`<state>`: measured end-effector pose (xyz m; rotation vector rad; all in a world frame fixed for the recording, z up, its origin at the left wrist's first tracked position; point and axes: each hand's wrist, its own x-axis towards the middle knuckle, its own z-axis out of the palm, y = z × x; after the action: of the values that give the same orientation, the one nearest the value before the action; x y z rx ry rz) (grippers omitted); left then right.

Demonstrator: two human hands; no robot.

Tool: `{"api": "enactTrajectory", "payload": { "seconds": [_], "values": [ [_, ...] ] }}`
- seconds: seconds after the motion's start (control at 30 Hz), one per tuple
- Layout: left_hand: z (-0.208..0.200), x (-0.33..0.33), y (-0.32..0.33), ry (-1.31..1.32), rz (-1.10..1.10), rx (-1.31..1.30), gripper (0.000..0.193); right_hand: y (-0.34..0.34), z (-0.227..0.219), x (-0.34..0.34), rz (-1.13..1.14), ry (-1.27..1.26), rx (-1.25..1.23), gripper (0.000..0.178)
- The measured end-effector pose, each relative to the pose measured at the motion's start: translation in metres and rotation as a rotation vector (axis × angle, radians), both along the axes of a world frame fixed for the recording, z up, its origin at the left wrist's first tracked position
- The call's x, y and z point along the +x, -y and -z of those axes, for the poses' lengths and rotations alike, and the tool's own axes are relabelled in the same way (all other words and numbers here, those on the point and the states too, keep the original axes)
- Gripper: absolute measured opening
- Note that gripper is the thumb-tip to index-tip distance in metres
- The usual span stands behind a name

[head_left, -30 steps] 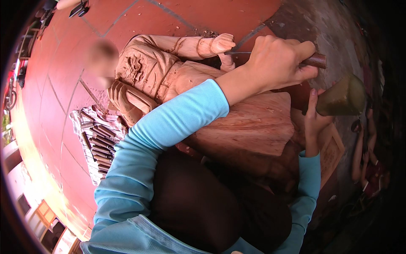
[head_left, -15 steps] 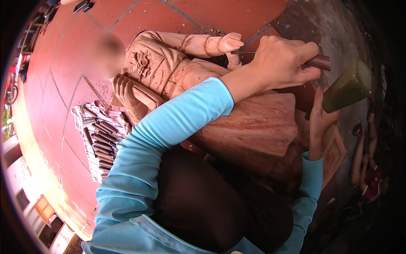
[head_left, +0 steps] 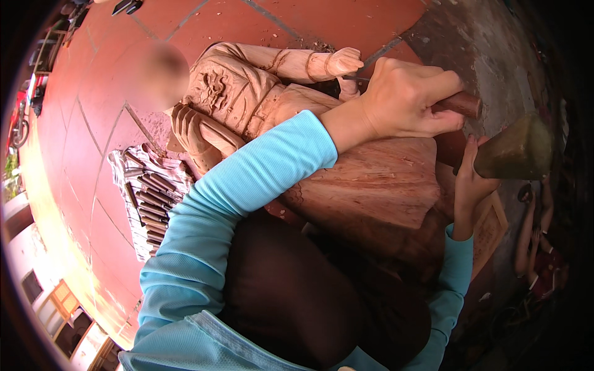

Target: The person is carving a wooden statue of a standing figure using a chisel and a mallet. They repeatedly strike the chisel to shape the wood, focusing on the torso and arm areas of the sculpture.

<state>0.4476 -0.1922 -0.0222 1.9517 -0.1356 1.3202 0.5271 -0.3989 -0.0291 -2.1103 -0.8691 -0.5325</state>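
Observation:
My left hand (head_left: 405, 99) is closed round the brown wooden handle of a chisel (head_left: 463, 104). Its thin blade shows only in part beyond the knuckles, close to the carved wooden statue (head_left: 371, 176), and I cannot tell whether it touches the wood. At the right, my right hand (head_left: 475, 179) grips a greenish block-shaped mallet (head_left: 516, 148), whose head is a little apart from the handle's end. The statue lies on its back, with a robed body, a chest ornament and two carved hands; its head is blurred.
On a striped cloth (head_left: 129, 210) at the left lie several dark-handled chisels (head_left: 154, 201). A flat wooden panel (head_left: 489, 232) rests beside my right forearm. Wood chips dot the red tiled floor (head_left: 247, 28). Another person (head_left: 544, 266) shows dimly at the far right.
The mallet has moved slightly right and down, away from the chisel, and its head has tilted. The chisel's handle end has shifted a little left and down.

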Motion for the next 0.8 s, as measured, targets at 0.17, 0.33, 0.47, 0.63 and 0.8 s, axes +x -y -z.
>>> {"api": "enactTrajectory", "payload": {
  "seconds": [0.17, 0.33, 0.47, 0.63, 0.8],
  "values": [
    [0.003, -0.004, -0.003, -0.01, -0.005, -0.02, 0.02, 0.003, -0.002, 0.001, -0.012, 0.051, -0.01, 0.019],
    [0.006, -0.005, 0.001, -0.125, -0.039, -0.048, 0.021, -0.004, -0.012, -0.007, -0.039, 0.108, -0.15, 0.033],
    [0.005, -0.016, 0.02, -0.298, 0.035, 0.13, 0.025, 0.009, 0.006, 0.003, -0.048, 0.079, -0.024, 0.026],
    [0.003, -0.012, 0.013, -0.261, 0.111, 0.107, 0.03, 0.008, -0.007, -0.006, -0.035, 0.085, -0.086, 0.013],
    [0.003, -0.01, 0.008, -0.23, 0.07, 0.084, 0.03, 0.007, -0.008, -0.005, -0.06, 0.208, -0.1, 0.013]
  ]
}}
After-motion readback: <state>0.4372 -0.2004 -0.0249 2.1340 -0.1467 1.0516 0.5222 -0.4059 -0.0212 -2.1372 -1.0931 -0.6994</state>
